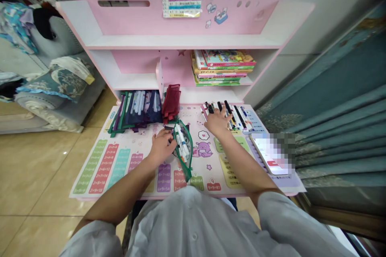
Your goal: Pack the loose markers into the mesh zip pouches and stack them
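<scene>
A green mesh pencil pouch (183, 156) lies open in the middle of the desk mat (120, 164), with several pens (181, 141) sticking out of it. My left hand (162, 145) grips the pouch's left edge with curled fingers. My right hand (216, 122) reaches to the back right, fingers spread over a row of loose pens and markers (233, 115) lying on the mat.
Dark blue pouches with pens (137, 110) and red mesh pouches (171, 102) stand at the back left. A stack of books (221, 68) fills the pink shelf. A phone (269, 154) lies at the desk's right edge. A sofa (45, 88) stands left, a curtain right.
</scene>
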{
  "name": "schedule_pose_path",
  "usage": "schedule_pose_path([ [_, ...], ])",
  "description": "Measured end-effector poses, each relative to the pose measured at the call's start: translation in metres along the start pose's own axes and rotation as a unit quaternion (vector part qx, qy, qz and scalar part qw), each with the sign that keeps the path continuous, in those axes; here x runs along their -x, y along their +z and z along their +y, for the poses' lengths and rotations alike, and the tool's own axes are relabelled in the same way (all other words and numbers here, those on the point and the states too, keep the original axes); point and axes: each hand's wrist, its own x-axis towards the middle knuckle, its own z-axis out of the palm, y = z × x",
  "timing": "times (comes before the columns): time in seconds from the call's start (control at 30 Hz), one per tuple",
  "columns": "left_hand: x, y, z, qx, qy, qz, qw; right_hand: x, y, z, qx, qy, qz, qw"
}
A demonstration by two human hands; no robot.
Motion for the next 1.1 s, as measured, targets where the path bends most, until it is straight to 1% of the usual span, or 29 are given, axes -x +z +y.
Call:
schedule_pose_path([
  [0.1, 0.000, 0.000, 0.001, 0.000, 0.003, 0.001, 1.000, -0.002, 0.002, -0.001, 0.004, 0.001, -0.007, 1.000],
  [0.27, 0.000, -0.001, 0.001, -0.001, -0.001, -0.001, 1.000, -0.005, 0.007, 0.000, 0.008, 0.005, 0.004, 1.000],
  [0.6, 0.001, -0.002, 0.003, -0.003, -0.002, 0.001, 1.000, -0.012, 0.013, 0.001, 0.006, 0.014, -0.013, 1.000],
  [1.1, 0.000, -0.003, 0.004, -0.002, -0.002, -0.004, 1.000, -0.019, 0.026, 0.001, 0.006, 0.018, 0.021, 1.000],
])
